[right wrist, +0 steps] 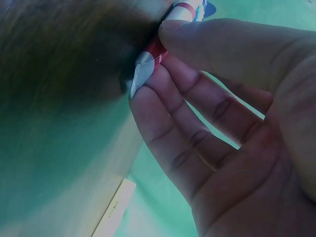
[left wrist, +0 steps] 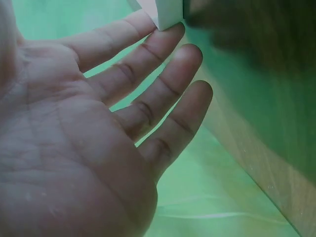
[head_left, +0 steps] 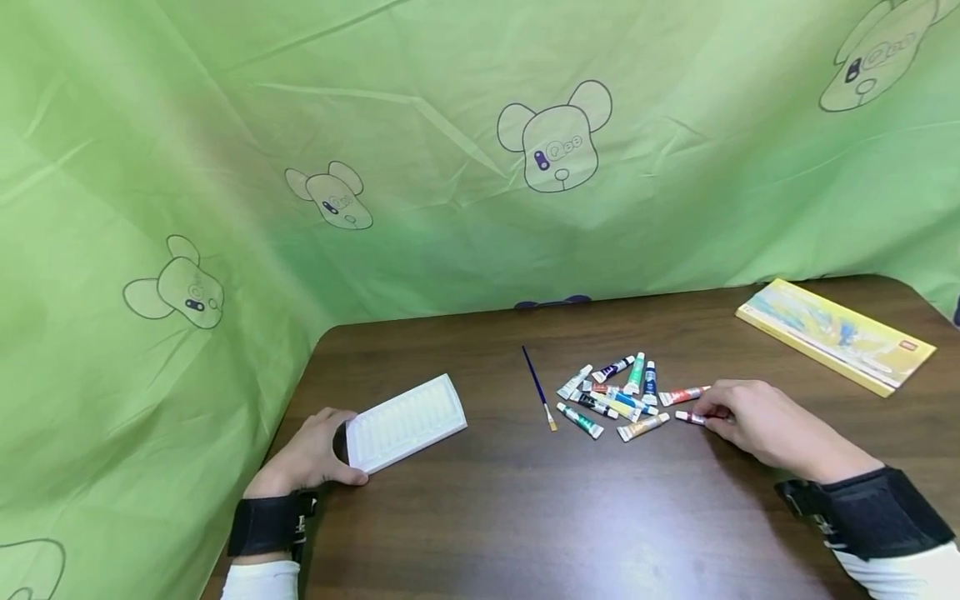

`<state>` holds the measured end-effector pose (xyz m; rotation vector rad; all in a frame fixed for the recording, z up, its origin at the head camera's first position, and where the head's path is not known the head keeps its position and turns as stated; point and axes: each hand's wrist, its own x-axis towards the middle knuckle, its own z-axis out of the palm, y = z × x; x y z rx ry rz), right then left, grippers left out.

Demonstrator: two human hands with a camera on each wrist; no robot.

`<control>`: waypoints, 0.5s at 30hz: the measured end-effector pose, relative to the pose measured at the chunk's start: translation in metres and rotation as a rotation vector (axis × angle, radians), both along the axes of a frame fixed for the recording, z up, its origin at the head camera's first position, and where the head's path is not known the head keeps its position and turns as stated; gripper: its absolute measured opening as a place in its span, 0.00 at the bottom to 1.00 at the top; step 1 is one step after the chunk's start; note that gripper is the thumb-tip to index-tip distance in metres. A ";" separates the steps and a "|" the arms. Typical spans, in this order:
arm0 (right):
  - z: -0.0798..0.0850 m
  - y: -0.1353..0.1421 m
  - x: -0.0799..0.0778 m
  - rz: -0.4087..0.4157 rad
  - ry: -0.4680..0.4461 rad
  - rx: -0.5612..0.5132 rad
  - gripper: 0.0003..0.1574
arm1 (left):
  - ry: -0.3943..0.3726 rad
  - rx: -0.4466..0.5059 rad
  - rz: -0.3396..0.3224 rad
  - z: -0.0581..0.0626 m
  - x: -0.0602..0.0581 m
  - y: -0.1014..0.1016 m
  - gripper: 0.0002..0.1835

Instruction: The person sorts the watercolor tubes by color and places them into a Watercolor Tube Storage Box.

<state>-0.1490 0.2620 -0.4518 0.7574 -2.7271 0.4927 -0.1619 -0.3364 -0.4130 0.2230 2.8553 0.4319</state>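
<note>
A white ridged tray [head_left: 408, 425] lies at the left of the table. My left hand [head_left: 318, 450] holds its left end, thumb at the near corner and fingers at the far side. In the left wrist view the fingertips [left wrist: 170, 37] reach a white corner of the tray [left wrist: 169, 12]. At the right, my right hand [head_left: 757, 421] pinches a dark red paint tube [head_left: 690, 417] low over the table. The right wrist view shows the thumb across this tube [right wrist: 157, 48], its crimped silver end against the fingers. Several paint tubes [head_left: 618, 404] lie in a loose cluster just left of that hand.
A paintbrush [head_left: 537, 385] with a dark blue handle lies left of the tubes. At the back right of the brown table [head_left: 510, 517] rests a flat yellow box [head_left: 836, 333]. Green cloth [head_left: 435, 150] printed with mouse faces hangs behind and to the left.
</note>
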 end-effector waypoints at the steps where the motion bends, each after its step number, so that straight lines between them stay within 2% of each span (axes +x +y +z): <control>1: -0.001 0.001 0.000 0.000 0.009 -0.002 0.15 | 0.002 0.003 -0.012 0.000 0.001 0.002 0.55; 8: -0.001 0.001 0.000 0.011 0.002 -0.015 0.15 | 0.023 0.023 -0.077 -0.003 0.014 0.013 0.54; 15: 0.002 -0.001 0.000 -0.005 -0.035 -0.005 0.14 | 0.049 0.035 -0.140 -0.005 0.024 0.035 0.53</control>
